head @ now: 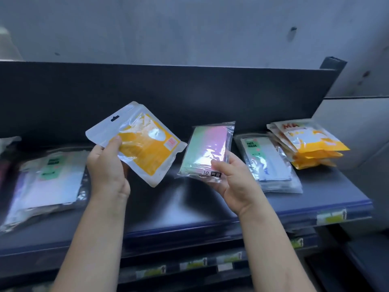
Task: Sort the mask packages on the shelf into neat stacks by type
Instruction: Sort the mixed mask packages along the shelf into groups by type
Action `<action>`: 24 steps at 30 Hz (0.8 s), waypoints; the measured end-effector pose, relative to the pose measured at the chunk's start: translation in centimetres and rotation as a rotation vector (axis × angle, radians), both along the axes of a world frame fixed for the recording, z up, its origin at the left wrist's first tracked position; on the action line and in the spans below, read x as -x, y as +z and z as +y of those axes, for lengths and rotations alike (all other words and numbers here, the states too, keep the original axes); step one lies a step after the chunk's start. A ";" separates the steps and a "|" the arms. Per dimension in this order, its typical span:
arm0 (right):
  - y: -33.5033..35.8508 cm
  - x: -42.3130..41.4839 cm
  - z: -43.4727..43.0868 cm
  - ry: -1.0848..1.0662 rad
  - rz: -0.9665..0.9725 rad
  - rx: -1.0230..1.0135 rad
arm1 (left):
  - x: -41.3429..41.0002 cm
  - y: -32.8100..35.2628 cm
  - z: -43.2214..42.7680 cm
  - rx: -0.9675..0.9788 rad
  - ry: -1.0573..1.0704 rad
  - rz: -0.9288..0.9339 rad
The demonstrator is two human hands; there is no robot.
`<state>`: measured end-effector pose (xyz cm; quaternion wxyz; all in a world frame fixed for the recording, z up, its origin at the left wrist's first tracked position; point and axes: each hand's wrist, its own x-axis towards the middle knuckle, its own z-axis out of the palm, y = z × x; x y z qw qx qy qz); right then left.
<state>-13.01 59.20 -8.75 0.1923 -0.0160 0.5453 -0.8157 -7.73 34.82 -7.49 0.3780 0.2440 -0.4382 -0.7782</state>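
Both bare forearms reach forward and upward from the lower edge of the view, converging slightly toward the centre. The left hand (107,165) is raised, back toward the camera, thumb extended upward and pressed on the face of a yellow package (145,144), with the remaining fingers hidden behind it. The right hand (235,180) sits slightly lower, thumb pointing left across the lower edge of a pastel package (207,151), fingers curled beneath it.
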 end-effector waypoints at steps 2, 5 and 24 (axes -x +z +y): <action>-0.4 1.0 1.6 -0.001 -0.011 -0.049 | 0.6 -0.6 2.0 -0.008 0.011 -0.011; -0.8 2.3 3.5 0.001 -0.006 -0.083 | 1.1 -1.5 4.1 -0.031 0.023 -0.023; 0.3 3.3 4.0 -0.113 0.454 -1.114 | 2.3 1.5 4.4 -0.014 0.012 -0.025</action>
